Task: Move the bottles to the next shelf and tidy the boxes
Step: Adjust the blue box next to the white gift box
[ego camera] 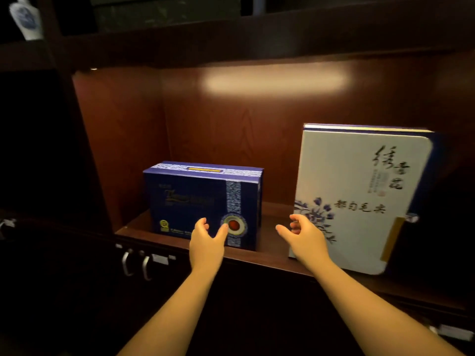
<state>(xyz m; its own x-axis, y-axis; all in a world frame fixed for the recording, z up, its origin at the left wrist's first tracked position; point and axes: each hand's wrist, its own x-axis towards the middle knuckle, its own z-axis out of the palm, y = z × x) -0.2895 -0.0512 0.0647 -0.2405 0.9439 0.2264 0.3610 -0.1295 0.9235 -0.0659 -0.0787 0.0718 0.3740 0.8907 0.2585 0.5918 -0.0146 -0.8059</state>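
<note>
A dark blue box (195,199) with a patterned band stands on the lit wooden shelf (267,255), left of centre. To its right a tall white box (359,176) with blue flowers and black calligraphy stands upright. My left hand (205,242) is open in front of the blue box's lower right corner, holding nothing. My right hand (305,235) is open just before the white box's lower left corner, fingers spread. A blue-and-white porcelain bottle (25,19) stands on a higher shelf at the top left.
Dark cabinet doors with two metal handles (136,263) sit below the shelf at the left. A shelf board (231,39) runs overhead. There is a gap on the shelf between the two boxes.
</note>
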